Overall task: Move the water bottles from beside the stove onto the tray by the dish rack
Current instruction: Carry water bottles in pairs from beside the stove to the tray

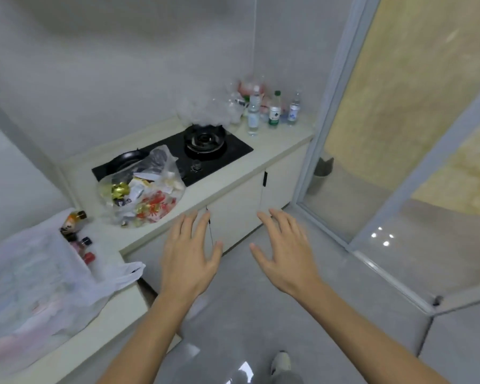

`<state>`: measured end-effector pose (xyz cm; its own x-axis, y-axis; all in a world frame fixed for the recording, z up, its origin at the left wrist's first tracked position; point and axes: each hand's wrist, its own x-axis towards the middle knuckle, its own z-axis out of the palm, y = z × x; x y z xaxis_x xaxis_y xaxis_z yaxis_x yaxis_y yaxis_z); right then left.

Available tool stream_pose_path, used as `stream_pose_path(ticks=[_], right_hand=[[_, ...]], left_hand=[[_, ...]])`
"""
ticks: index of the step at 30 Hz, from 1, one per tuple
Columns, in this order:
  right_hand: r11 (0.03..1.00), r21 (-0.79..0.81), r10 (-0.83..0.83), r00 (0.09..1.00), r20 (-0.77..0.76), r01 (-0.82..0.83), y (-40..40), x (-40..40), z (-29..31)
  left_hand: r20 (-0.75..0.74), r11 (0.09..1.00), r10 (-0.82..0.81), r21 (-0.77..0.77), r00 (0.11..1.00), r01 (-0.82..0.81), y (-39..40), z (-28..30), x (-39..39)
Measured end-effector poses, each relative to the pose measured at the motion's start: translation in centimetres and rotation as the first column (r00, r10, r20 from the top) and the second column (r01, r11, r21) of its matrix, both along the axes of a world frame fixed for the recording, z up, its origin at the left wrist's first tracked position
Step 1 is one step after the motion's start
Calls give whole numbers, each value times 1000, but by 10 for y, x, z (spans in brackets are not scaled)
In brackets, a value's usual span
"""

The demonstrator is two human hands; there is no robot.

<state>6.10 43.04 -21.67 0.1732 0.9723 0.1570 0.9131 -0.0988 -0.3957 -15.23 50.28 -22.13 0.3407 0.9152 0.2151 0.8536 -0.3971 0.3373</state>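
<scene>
**A:** What's in front of the person right now?

**B:** A kitchen corner seen from head height. Both arms reach forward over the floor. The left hand (190, 254) and right hand (281, 253) are spread, fingers apart, holding nothing.

**A:** And the water bottles?

**B:** Three stand upright on the counter (286, 139) at its far right end, just past the black stove (178, 159): a tall clear bottle (253, 113), a green-capped bottle (275, 110) and a small blue-labelled bottle (294, 109). They are well apart from both hands, up and slightly to the right.

**A:** How should the pickup go?

**B:** I'd step closer first, then take each around the middle, keeping it upright. Crumpled clear plastic (205, 109) sits just beside them, so reach in from the front. The right hand looks nearer.

**A:** The tray?

**B:** Neither tray nor dish rack is in view.
</scene>
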Motion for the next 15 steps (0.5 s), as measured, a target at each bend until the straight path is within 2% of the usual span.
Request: stream_pose_path(ticks=[5, 15], right_hand=[[996, 23, -84, 996, -35, 85, 72, 78, -16], [996, 10, -90, 996, -20, 90, 235, 248, 1]], left_hand=[[1, 995, -96, 21, 995, 96, 87, -9, 85], [-17, 993, -97, 63, 995, 98, 253, 3, 266]])
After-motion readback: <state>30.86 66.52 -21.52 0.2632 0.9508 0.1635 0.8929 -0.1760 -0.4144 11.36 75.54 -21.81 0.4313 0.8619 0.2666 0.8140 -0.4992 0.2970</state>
